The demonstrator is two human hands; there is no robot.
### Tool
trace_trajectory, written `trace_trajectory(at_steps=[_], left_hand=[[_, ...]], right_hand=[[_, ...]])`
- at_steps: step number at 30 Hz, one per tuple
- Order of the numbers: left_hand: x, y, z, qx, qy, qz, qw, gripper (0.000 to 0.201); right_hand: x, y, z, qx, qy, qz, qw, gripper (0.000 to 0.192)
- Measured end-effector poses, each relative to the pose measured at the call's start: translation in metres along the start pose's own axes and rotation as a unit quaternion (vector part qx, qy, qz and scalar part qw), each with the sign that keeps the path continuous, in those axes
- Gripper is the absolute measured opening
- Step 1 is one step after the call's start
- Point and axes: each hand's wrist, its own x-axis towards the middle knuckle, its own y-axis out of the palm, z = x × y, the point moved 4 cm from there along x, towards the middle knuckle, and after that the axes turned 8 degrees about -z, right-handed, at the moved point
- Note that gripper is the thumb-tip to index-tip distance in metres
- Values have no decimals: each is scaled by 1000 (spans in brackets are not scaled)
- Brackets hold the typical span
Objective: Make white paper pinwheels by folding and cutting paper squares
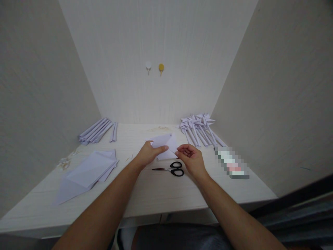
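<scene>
left arm: bare forearm reaches forward from lower left, angled toward centre | left hand (148, 155): back up, fingers curled, thumb stretched right in a pinch | right arm: bare forearm rises from lower right | right hand (191, 160): fingers bent, thumb and forefinger pinched together | hands: near each other, apart, raised above the surface

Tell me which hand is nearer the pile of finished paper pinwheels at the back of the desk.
Right. The right hand sits just in front and left of the paper pinwheels; the left hand is farther left, across the folded paper both hold.
</scene>
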Motion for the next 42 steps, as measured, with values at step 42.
trace_trajectory(at_steps=[42], left_hand=[[4,2,16,66,-26,89,993,23]], right_hand=[[3,-6,-1,-26,15,-42,999,11]])
